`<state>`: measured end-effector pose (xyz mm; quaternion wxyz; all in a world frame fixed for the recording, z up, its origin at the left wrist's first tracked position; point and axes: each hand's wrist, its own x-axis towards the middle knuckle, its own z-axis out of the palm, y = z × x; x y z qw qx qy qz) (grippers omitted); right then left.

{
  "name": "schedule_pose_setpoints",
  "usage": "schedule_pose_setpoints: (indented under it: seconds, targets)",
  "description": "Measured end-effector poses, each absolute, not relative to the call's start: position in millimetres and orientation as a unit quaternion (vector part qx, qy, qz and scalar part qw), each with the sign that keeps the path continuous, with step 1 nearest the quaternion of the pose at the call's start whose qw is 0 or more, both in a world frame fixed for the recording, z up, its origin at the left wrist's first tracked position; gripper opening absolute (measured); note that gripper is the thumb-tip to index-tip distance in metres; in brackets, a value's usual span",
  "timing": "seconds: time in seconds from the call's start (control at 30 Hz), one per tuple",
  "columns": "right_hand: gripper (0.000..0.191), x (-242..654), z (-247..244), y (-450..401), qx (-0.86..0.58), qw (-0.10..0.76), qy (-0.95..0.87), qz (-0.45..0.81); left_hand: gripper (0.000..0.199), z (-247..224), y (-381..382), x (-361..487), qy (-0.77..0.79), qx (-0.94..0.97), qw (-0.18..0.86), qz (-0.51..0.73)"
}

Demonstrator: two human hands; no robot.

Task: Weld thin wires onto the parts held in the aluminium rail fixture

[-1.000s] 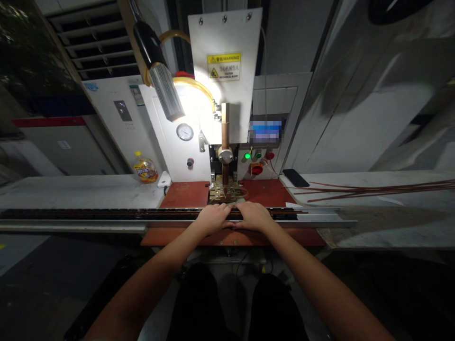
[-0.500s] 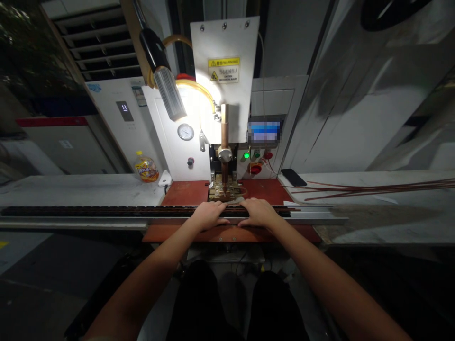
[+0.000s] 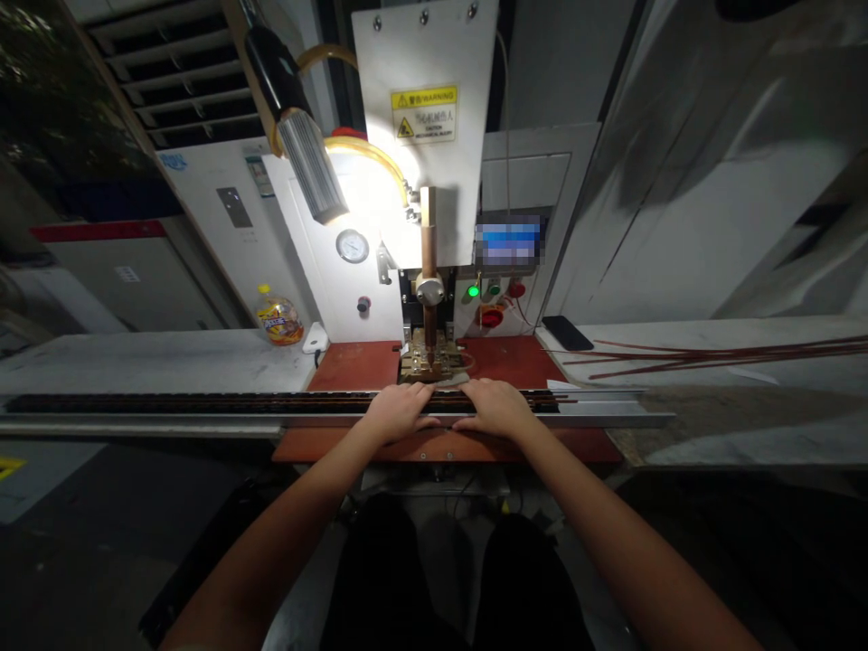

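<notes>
My left hand (image 3: 399,411) and my right hand (image 3: 498,411) rest side by side over a long metal channel (image 3: 614,419). Fingers reach across its top and thumbs lie along its front side, so both hands look closed around it. Dark strips and thin brown rods (image 3: 203,403) lie lengthwise in the channel; under my palms they are hidden. Just behind my fingertips sits a brass-coloured fixture (image 3: 415,364), with a pointed copper electrode (image 3: 429,325) standing over it. Whether the tip touches anything I cannot make out.
The white machine carries a warning plate (image 3: 424,113), a gauge (image 3: 352,246) and a red knob (image 3: 491,316). A lamp (image 3: 308,163) shines from the left. A bottle (image 3: 280,321) stands left; a phone (image 3: 568,333) and loose brown rods (image 3: 712,353) lie right.
The camera view has shifted slightly, so the machine's upper part sits a little higher in the picture. Both hands stay in the same place on the channel.
</notes>
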<state>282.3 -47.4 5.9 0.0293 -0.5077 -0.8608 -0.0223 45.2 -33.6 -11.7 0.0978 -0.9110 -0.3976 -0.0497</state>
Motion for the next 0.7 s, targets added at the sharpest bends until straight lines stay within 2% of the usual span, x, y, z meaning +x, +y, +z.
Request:
schedule_pose_setpoints:
  seconds: [0.37, 0.7]
  targets:
    - [0.07, 282, 6, -48, -0.517, 0.023, -0.855, -0.021, 0.075, -16, -32, 45, -0.398, -0.911, 0.096, -0.056]
    - [0.068, 244, 12, -39, -0.465, 0.013, -0.885, -0.032, 0.059, -9, -33, 45, -0.395, -0.914, 0.08, -0.055]
